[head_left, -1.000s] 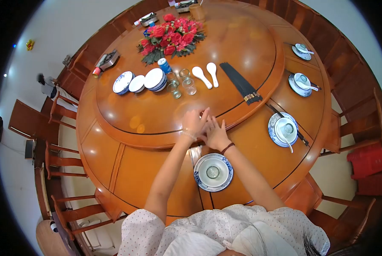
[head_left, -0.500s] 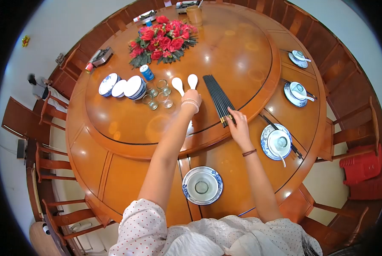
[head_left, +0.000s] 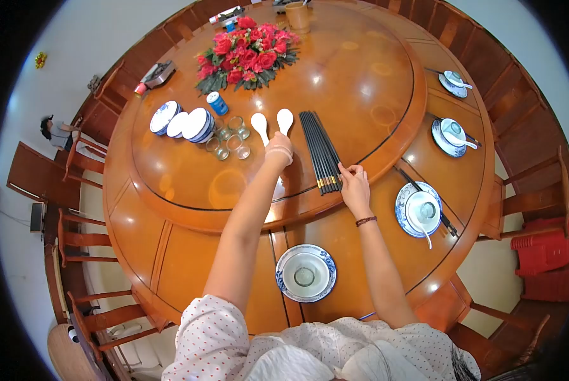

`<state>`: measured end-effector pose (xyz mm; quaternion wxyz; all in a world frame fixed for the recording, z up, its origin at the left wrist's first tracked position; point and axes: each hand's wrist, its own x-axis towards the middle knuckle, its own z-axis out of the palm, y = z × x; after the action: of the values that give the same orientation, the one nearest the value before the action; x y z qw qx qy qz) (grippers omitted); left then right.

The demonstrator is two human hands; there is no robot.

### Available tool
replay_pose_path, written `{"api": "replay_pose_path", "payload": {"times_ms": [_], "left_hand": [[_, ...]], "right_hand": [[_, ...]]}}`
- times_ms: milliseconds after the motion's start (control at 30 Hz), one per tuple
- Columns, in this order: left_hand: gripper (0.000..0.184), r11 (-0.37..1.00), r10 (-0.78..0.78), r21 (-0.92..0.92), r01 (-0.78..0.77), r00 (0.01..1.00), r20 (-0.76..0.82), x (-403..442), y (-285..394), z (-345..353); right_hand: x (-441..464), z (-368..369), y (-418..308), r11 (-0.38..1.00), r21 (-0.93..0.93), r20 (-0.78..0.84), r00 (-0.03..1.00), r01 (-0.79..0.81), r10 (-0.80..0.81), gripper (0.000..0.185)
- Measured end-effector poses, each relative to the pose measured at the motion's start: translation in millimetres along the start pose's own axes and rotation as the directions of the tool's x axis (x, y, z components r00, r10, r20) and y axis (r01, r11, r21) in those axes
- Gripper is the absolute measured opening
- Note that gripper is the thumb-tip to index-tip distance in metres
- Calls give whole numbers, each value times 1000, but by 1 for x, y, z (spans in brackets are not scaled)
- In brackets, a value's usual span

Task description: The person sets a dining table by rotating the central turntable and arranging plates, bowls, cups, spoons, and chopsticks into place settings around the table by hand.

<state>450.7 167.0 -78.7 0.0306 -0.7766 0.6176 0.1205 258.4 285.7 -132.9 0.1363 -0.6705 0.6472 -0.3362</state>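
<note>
My left hand [head_left: 278, 150] is closed over the handles of white spoons on the wooden turntable [head_left: 354, 82]. A left spoon [head_left: 259, 124] and a right spoon [head_left: 285, 119] point away from it; its fingertips are hidden. Beside them lies a row of black chopsticks [head_left: 317, 149] with gold bands near the close end. The fingers of my right hand [head_left: 355, 185] pinch at the row's right edge, near that end. Between my forearms stands a white bowl [head_left: 318, 287] on a blue-and-white plate [head_left: 285, 294], with a small glass [head_left: 304, 276] inside.
Left on the turntable are several glass cups [head_left: 235, 141], stacked bowls [head_left: 198, 125], a blue can [head_left: 217, 103] and red flowers [head_left: 249, 54]. Place settings [head_left: 422, 213] line the table's right rim. Wooden chairs [head_left: 532, 200] surround it. Another person [head_left: 62, 133] is at far left.
The chopsticks, spoons and glass cups have shifted left relative to the place settings. My right hand now sits at the row's right edge instead of over its near end.
</note>
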Motion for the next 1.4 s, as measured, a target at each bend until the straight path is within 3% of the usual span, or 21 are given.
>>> {"api": "replay_pose_path", "payload": {"times_ms": [133, 233, 400, 467, 500, 533, 633, 667, 700, 767, 833, 867, 900, 933, 1000, 1133, 1233, 1400], "left_hand": [[28, 990, 137, -26, -136, 989, 62, -4, -17, 1], [24, 991, 136, -25, -133, 979, 151, -16, -15, -7], [32, 927, 354, -148, -344, 934, 48, -73, -27, -7], [35, 807, 490, -314, -501, 864, -119, -116, -47, 11], [29, 720, 459, -585, -373, 888, -1, -154, -54, 3], [23, 499, 439, -858, -118, 888, 133, -185, -62, 10], [20, 224, 424, -941, 253, 845, 327, -277, -101, 7], [18, 209, 385, -941, 264, 863, 328, -305, -110, 4], [18, 205, 375, -937, 284, 861, 343, -330, -118, 3], [19, 256, 302, -917, 307, 875, 378, -372, -134, 3], [20, 277, 261, -902, 332, 877, 403, -401, -138, 14], [21, 306, 228, -884, 352, 875, 427, -410, -140, 20], [21, 300, 220, -886, 353, 878, 424, -416, -140, 26], [22, 383, 195, -872, 305, 896, 399, -420, -136, 34], [23, 515, 185, -835, 195, 926, 330, -425, -128, 44], [25, 532, 222, -844, 61, 952, 209, -417, -118, 69], [26, 608, 239, -794, 7, 952, 191, -409, -116, 80], [27, 695, 183, -711, 107, 930, 318, -397, -115, 81]], "right_hand": [[-6, -1, -5, 1000, 17, 14, 1000, -7, 7, 28], [-14, -6, -10, 998, -39, 25, 998, -49, 50, 30], [-35, -24, -19, 958, -264, -3, 994, -109, 113, 33], [-39, -24, -15, 963, -234, -7, 990, -136, 138, 33], [-41, -24, -13, 965, -204, -18, 986, -166, 166, 33], [-42, -26, -12, 971, -193, 25, 989, -140, 147, 37], [-49, -23, -4, 961, -234, 124, 976, -148, 181, 38], [-53, -29, -6, 962, -236, 165, 970, -137, 179, 37], [-64, -35, -4, 961, -241, 186, 965, -136, 183, 37], [-80, -46, -3, 971, 66, 171, 961, -231, 217, 38], [-116, -57, 0, 953, 141, 186, 952, -270, 242, 38], [-140, -64, 0, 863, 370, 257, 931, -343, 259, 39], [-166, -71, 1, 713, 567, 333, 907, -412, 259, 39], [-190, -80, 3, 511, 717, 408, 880, -474, 244, 39], [-235, -95, -14, 406, 740, 488, 844, -536, 225, 40], [-296, -96, -23, 368, 708, 584, 793, -603, 175, 43], [-317, -77, -15, 446, 715, 543, 829, -539, 133, 44], [-325, -59, -9, 586, 665, 465, 871, -463, 160, 43]]}}
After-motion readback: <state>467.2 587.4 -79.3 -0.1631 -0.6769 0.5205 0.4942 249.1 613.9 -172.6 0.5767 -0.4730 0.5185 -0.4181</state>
